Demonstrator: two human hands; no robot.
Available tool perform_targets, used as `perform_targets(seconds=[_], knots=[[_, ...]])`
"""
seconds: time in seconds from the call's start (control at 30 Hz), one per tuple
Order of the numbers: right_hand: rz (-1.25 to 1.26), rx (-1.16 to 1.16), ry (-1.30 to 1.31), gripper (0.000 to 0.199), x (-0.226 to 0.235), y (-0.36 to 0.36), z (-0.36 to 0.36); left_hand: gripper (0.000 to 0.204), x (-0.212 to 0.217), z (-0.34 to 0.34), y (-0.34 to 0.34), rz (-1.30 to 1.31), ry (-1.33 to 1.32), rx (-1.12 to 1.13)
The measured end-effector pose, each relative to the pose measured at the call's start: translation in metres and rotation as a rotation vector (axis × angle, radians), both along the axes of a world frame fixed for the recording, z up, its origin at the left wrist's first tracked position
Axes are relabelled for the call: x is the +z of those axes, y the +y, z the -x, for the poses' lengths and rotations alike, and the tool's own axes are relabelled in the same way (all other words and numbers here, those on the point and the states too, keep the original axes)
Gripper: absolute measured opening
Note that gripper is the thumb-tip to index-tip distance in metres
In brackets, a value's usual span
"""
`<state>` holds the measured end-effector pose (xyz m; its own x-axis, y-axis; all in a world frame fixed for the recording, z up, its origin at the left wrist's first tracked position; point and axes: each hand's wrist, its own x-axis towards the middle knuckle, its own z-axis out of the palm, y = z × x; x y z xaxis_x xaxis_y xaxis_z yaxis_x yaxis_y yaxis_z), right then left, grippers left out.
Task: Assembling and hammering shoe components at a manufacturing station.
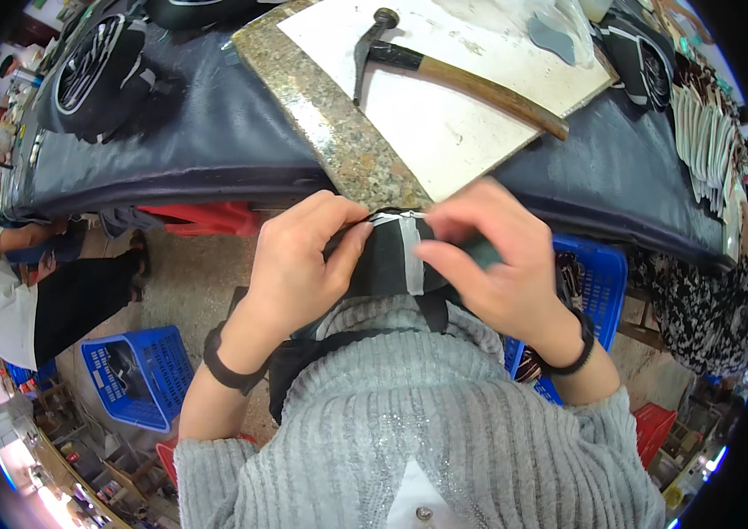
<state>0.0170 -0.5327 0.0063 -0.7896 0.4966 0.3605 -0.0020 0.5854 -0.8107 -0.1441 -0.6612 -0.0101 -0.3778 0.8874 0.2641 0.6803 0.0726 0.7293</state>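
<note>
A black piece of sheet material (pixel 380 264) with a pale grey strip (pixel 412 256) down it lies in front of my body, just below the table edge. My left hand (pixel 308 251) is closed on its upper left edge, pinching it between thumb and fingers. At the piece's right side, my right hand (pixel 493 251) is bent and smeared by motion. Its thumb and forefinger tips come close to the strip, with a gap showing between them. Whether they grip anything there is unclear. White shows along the piece's top edge.
Ahead, a hammer (pixel 471 88) rests on a white board (pixel 444 132) over a stone slab (pixel 347 145). Dark shoe uppers (pixel 100 75) lie on the padded table (pixel 215 132). Blue baskets (pixel 140 379) stand to both sides; pale pieces (pixel 709 141) are stacked at right. Another person (pixel 30 273) is at left.
</note>
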Motion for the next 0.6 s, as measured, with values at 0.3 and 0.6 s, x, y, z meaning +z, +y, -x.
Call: perform_targets(seconds=[0.3,0.6], knots=[[-0.458,0.143,-0.018,0.023,-0.040,0.025,0.012,0.024,-0.015,0.012,0.006,-0.031,0.129,-0.080],[-0.355,0.275,-0.034,0.028,-0.048,0.043,0.014,0.030,-0.024,0.025,0.013,-0.160,0.219,-0.271]])
